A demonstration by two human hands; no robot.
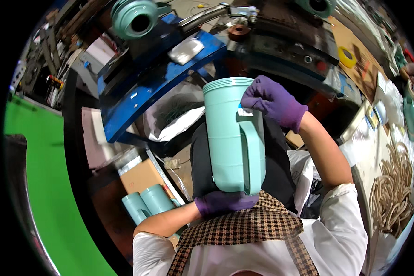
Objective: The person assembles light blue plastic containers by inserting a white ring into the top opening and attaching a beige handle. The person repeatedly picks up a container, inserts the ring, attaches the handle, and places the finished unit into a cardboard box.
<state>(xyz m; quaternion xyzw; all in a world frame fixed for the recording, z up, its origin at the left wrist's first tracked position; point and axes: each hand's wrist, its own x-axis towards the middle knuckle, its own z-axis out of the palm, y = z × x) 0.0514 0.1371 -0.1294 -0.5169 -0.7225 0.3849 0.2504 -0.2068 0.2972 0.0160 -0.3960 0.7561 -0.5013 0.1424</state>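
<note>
A mint-green plastic jug (225, 142) lies along my lap, its threaded mouth pointing away and its base towards me. The long handle runs down its right side. My left hand (225, 203), in a purple glove, holds the jug at its base; some of its fingers are hidden. Near the mouth, my right hand (276, 102), also gloved in purple, is closed with its fingertips on a small white and blue label (245, 112) just above the handle. Whether the label is fully stuck to the wall I cannot tell.
Two similar mint-green jugs (154, 200) sit low on the left beside a cardboard box (142, 177). Ahead stands a blue metal frame (158, 83) with a green machine part (135, 20) above. A coil of rope (393, 193) and yellow tape (347, 57) lie at right.
</note>
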